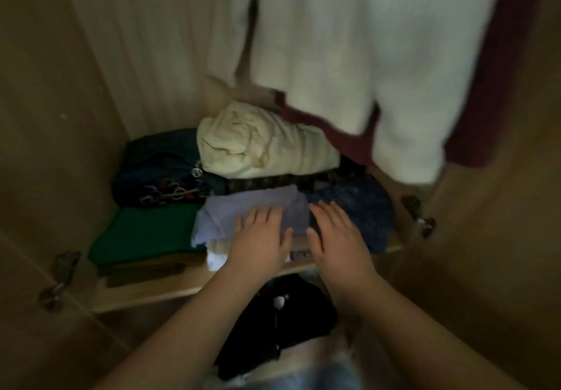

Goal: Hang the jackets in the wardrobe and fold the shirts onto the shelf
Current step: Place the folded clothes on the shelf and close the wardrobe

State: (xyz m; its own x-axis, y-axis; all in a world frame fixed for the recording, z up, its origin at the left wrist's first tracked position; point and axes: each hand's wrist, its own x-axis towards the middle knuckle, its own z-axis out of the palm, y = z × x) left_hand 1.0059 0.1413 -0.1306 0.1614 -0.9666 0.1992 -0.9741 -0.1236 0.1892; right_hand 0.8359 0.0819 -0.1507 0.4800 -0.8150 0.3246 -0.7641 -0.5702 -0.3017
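While the green folded shirt [145,234] sits at the shelf's [151,295] left end, your left hand [261,237] lies flat on the lilac shirt [258,207] atop the middle stack, fingers straight, gripping nothing. Your right hand [337,234] is equally flat, where lilac meets the dark blue garment [364,207]. A white jacket [334,40] hangs upper right. Looks near done; whether the black garment [273,323] below is still to do, can't tell.

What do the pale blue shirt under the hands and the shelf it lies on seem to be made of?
Pale blue shirt: thin, soft, matte cloth, perhaps cotton; it creases and drapes limply. Shelf: light wood-look board, probably laminate; smooth, flat, uniform front edge.
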